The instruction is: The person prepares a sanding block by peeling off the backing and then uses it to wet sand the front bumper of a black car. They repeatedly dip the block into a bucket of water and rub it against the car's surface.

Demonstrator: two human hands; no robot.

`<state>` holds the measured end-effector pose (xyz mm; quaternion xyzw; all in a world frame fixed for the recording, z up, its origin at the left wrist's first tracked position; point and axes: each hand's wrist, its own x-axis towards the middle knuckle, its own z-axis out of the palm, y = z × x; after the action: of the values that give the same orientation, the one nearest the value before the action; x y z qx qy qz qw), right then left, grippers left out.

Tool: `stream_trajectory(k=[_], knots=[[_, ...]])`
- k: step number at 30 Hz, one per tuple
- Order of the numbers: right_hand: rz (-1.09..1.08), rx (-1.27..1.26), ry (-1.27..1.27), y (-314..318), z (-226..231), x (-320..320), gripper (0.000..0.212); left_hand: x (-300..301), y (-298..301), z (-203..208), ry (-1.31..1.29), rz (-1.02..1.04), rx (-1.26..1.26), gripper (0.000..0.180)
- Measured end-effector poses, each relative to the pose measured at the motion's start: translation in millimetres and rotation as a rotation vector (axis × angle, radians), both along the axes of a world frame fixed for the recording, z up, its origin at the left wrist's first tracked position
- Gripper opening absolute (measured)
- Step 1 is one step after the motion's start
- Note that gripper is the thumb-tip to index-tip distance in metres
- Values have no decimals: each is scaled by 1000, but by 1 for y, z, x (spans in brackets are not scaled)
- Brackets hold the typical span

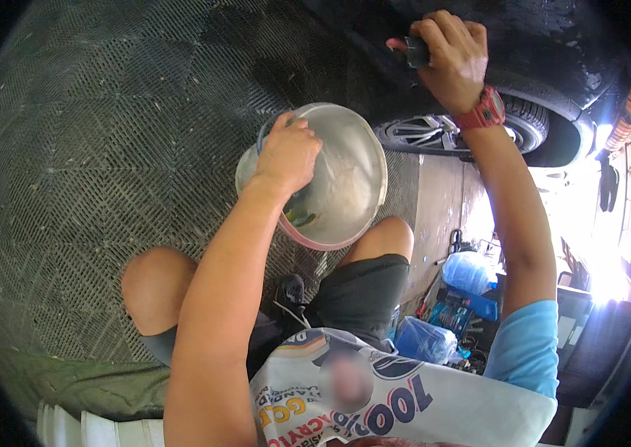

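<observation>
A pale plastic bucket [349, 171] with a pinkish lower edge tilts before my knees, its mouth turned to the right. My left hand [289, 153] is closed at the bucket's left side, near the rim and handle. Something small and green [300, 216] shows in the bucket below my wrist. Raised at the upper right, my right hand [455, 56] wears a red watch and grips a small dark block [417, 52], perhaps a sponge; its kind is unclear. It is up against or close by the wet black car body [554, 45]; contact cannot be made out.
The car wheel [434, 132] stands below my right forearm. Dark ribbed floor mats [106, 134] spread on the left. A clear blue-tinted jug [468, 272], a blue toolbox [449, 316] and a bagged blue item [423, 340] crowd the floor to my right.
</observation>
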<state>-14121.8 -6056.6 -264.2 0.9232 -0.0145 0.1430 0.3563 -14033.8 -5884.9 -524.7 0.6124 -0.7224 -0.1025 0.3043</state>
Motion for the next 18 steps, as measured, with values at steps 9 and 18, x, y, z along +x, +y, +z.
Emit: stream_trajectory(k=[9, 18], knots=[[11, 47, -151, 14, 17, 83, 40, 5, 0, 7, 77, -44, 57, 19], [-579, 910, -349, 77, -75, -63, 22, 10, 5, 11, -87, -26, 67, 22]])
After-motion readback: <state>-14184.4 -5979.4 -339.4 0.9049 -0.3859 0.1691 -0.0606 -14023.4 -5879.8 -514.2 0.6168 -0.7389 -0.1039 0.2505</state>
